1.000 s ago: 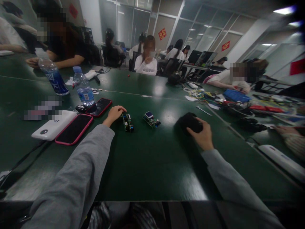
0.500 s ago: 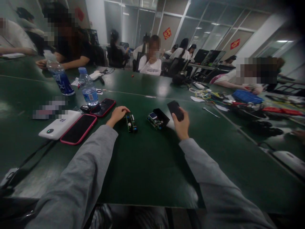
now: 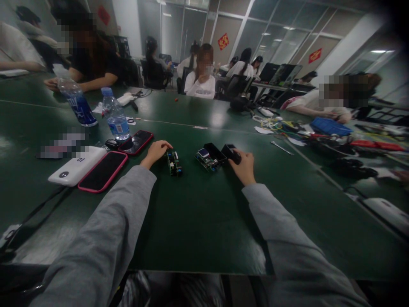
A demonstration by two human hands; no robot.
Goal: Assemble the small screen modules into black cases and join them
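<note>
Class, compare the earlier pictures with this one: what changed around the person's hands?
The right hand took hold of the black piece at the right, carried it leftward and has lowered it beside the open black casing next to the screen board. The left hand stayed at the green board.

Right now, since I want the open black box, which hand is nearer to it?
Right. The right hand, holding a black piece, is just right of the box; the left hand is farther left, by a green board.

Both forearms (image 3: 128, 204) stretch forward, the left hand (image 3: 156, 152) lying palm-down with fingers loosely curled, the right hand (image 3: 244, 167) clenched, knuckles up.
</note>
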